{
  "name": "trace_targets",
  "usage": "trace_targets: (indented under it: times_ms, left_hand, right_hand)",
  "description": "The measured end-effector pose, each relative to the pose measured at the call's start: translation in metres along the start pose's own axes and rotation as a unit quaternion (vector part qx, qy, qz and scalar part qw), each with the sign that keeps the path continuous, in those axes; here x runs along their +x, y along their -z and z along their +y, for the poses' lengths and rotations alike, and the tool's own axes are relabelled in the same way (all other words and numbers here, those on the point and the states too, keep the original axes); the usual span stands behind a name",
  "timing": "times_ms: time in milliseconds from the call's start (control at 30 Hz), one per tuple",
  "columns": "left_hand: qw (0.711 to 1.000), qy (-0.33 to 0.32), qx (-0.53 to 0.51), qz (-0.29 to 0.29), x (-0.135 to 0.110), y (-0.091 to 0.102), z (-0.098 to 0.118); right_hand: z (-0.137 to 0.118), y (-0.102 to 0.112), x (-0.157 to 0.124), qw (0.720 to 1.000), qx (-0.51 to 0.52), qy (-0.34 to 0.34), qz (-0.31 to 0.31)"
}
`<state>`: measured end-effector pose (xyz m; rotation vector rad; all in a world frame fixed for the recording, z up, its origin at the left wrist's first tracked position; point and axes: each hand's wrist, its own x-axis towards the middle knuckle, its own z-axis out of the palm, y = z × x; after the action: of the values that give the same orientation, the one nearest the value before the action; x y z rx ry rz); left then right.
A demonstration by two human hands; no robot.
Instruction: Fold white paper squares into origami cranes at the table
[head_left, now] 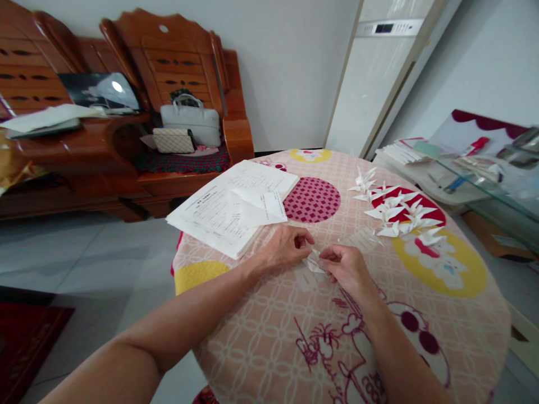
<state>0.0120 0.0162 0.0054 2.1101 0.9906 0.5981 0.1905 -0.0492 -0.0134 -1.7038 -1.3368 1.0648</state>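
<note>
Between my two hands is a small folded piece of white paper [315,264] with print on it, low over the patterned tablecloth [269,314]. My left hand [288,245] pinches its left side, the thumb and fingertips drawn together. From the other side my right hand [347,266] grips the paper's right edge with curled fingers. Beyond my left hand lies a stack of printed sheets [210,207], with a loose folded sheet [263,207] on top. Several white paper cranes [389,210] stand grouped at the table's right rear.
Behind the table is a carved wooden sofa [177,62] with a grey handbag [191,120] and a quilted purse [173,140]. A tall white air conditioner [370,73] stands against the wall. At right, a glass shelf [484,185] and clutter sit close to the table edge.
</note>
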Motion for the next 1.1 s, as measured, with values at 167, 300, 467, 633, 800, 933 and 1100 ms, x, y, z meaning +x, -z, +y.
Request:
trace_targets:
  times_ms: [167,300,467,633,800,933,1100]
  left_hand:
    - [0.999,0.013,0.046,0.010,0.003,-0.012,-0.003]
    - [0.997,0.013,0.071,0.006,0.004,-0.013,-0.002]
    - [0.998,-0.011,0.060,-0.018,0.002,-0.006,-0.007]
    - [0.999,-0.012,0.040,-0.022,0.000,-0.002,-0.006]
    - [0.999,0.014,0.000,-0.036,0.000,0.004,-0.004]
    - [0.998,0.029,-0.043,-0.048,0.002,0.011,-0.009]
    - [0.983,0.123,-0.125,-0.059,0.004,0.018,-0.017]
  right_hand:
    - [-0.001,-0.002,0.002,0.998,-0.047,0.032,0.009]
    - [0.002,-0.002,0.002,0.996,-0.059,0.067,0.017]
    - [0.003,-0.004,0.003,0.995,-0.069,0.071,0.026]
    - [0.004,-0.006,0.004,0.992,-0.085,0.083,0.034]
    - [0.001,-0.009,0.002,0.992,-0.093,0.077,0.041]
    - [0.000,-0.010,0.002,0.990,-0.111,0.073,0.048]
    - [0.000,-0.011,0.002,0.988,-0.127,0.073,0.043]
